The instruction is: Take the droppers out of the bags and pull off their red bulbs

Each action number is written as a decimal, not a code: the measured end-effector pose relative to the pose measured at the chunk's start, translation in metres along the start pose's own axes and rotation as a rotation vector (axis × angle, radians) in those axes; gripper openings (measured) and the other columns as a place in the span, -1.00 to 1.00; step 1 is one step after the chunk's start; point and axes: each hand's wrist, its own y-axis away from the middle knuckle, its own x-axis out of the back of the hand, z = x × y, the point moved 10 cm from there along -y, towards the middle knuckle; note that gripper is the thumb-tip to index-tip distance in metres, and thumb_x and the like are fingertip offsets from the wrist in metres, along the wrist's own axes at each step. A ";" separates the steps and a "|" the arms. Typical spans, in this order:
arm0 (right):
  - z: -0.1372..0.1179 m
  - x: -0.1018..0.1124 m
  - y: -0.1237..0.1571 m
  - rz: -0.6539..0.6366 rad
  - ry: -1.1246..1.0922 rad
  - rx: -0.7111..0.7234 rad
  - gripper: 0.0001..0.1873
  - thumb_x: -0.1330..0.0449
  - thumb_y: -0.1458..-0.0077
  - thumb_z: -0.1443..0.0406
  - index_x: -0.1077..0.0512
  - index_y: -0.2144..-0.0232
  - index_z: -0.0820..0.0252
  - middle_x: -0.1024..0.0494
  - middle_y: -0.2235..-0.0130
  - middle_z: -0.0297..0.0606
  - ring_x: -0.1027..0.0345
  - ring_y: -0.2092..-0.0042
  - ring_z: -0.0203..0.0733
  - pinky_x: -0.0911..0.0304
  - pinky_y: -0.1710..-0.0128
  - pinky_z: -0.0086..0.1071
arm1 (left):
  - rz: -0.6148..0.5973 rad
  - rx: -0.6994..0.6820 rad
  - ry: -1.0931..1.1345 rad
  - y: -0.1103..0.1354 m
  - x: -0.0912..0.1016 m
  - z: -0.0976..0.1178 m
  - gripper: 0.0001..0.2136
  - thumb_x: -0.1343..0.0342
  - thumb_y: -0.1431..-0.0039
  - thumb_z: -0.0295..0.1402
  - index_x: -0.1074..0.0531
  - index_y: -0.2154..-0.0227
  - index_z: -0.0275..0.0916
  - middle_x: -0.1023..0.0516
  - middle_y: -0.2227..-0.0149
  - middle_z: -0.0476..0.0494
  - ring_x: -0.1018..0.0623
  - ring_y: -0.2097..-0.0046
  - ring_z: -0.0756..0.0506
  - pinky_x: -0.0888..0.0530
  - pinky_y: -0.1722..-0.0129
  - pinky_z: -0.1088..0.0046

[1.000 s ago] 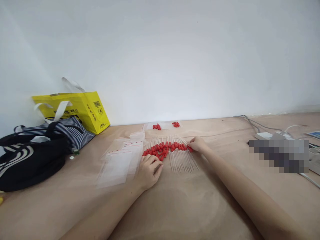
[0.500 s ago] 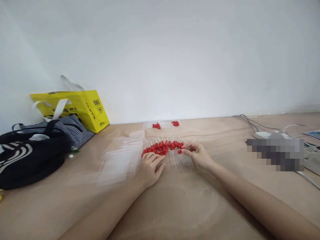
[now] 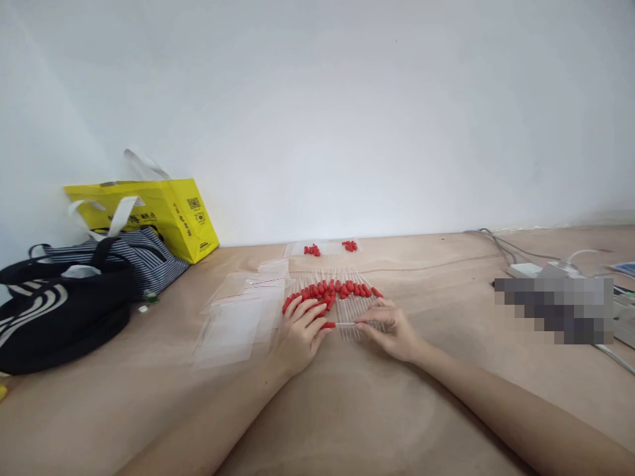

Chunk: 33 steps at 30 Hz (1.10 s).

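Head view: red cap (image 3: 328, 325) pinched by left hand (image 3: 296, 335), seven o'clock; tube (image 3: 346, 324) by right hand (image 3: 398, 332), five; apparently being joined, steady alignment needed.

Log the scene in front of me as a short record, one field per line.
Left hand: pinching a red cap
Right hand: pinching a thin clear tube, in line with that cap
Cap-tube joint: too small to tell
Behind hands: heap of red caps, thin sticks fanned beyond it
Left of hands: overlapping clear zip bags, red lines across
Far left: yellow shopping bag, striped bag, black bag
Surface: brown tabletop
Right: grey cable, pixelated patch
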 end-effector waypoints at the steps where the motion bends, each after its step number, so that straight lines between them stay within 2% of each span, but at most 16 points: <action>1: -0.007 0.001 0.002 -0.003 0.102 0.081 -0.83 -0.09 -0.03 0.24 -0.47 0.37 0.10 -0.50 0.47 -0.30 -0.29 0.35 -0.25 -0.14 0.27 -0.28 | 0.000 -0.010 -0.009 0.000 0.001 0.001 -0.88 0.00 -0.09 -0.40 -0.44 0.40 -0.22 -0.49 0.17 -0.09 -0.38 0.08 -0.14 -0.21 -0.02 0.11; 4: -0.025 -0.004 0.008 0.026 0.356 0.276 -0.81 -0.08 -0.05 0.27 -0.45 0.29 0.13 -0.50 0.48 -0.27 -0.27 0.34 -0.24 -0.08 0.26 -0.25 | 0.000 -0.042 -0.024 -0.001 0.001 0.007 -0.88 0.01 -0.09 -0.41 -0.44 0.39 -0.20 -0.48 0.16 -0.08 -0.38 0.07 -0.13 -0.22 -0.02 0.11; 8: -0.042 -0.018 0.011 0.073 0.487 0.421 -0.79 0.00 -0.09 0.36 -0.40 0.25 0.17 -0.47 0.53 -0.31 -0.24 0.35 -0.26 -0.06 0.21 -0.23 | -0.012 -0.090 -0.030 -0.002 -0.002 0.016 -0.85 0.02 -0.10 -0.43 -0.43 0.30 -0.22 -0.47 0.12 -0.10 -0.37 0.04 -0.14 -0.20 -0.03 0.11; 12: -0.047 -0.024 0.013 0.074 0.528 0.470 -0.75 0.07 -0.09 0.45 -0.38 0.27 0.24 -0.44 0.52 -0.28 -0.23 0.34 -0.26 -0.09 0.18 -0.24 | -0.066 -0.100 0.021 -0.003 -0.010 0.016 -0.80 0.07 -0.14 -0.39 -0.39 0.21 -0.24 -0.43 0.08 -0.13 -0.34 -0.02 -0.14 -0.22 -0.03 0.12; 17: -0.050 -0.021 0.016 0.067 0.503 0.511 -0.75 0.08 -0.06 0.48 -0.37 0.32 0.23 -0.43 0.53 -0.29 -0.26 0.30 -0.25 -0.09 0.13 -0.20 | -0.130 -0.113 0.054 -0.002 -0.017 0.016 -0.82 0.09 -0.16 -0.40 -0.43 0.30 -0.20 -0.46 0.10 -0.07 -0.32 -0.04 -0.12 -0.15 -0.06 0.07; 23: -0.051 -0.019 0.018 0.082 0.499 0.529 -0.79 0.06 -0.06 0.46 -0.36 0.36 0.20 -0.43 0.54 -0.32 -0.27 0.30 -0.26 -0.10 0.12 -0.19 | -0.139 -0.127 0.038 -0.001 -0.012 0.018 -0.84 0.06 -0.14 -0.40 -0.44 0.34 -0.15 -0.49 0.14 -0.03 -0.31 -0.05 -0.14 -0.04 -0.09 0.01; 29: -0.056 -0.018 0.018 0.089 0.487 0.552 -0.77 0.08 -0.05 0.47 -0.35 0.40 0.22 -0.43 0.54 -0.31 -0.25 0.32 -0.26 -0.09 0.11 -0.17 | -0.171 -0.149 0.031 -0.003 -0.009 0.020 -0.81 0.10 -0.14 -0.45 -0.41 0.30 -0.15 -0.46 0.10 0.01 -0.27 -0.08 -0.15 0.04 -0.09 -0.05; 33: -0.054 -0.018 0.018 0.086 0.474 0.543 -0.81 0.05 -0.03 0.48 -0.34 0.41 0.24 -0.41 0.54 -0.30 -0.25 0.32 -0.25 -0.09 0.10 -0.18 | -0.194 -0.159 0.008 -0.004 -0.009 0.022 -0.80 0.11 -0.13 -0.48 -0.42 0.35 -0.17 -0.42 0.06 0.01 -0.25 -0.09 -0.16 0.04 -0.09 -0.05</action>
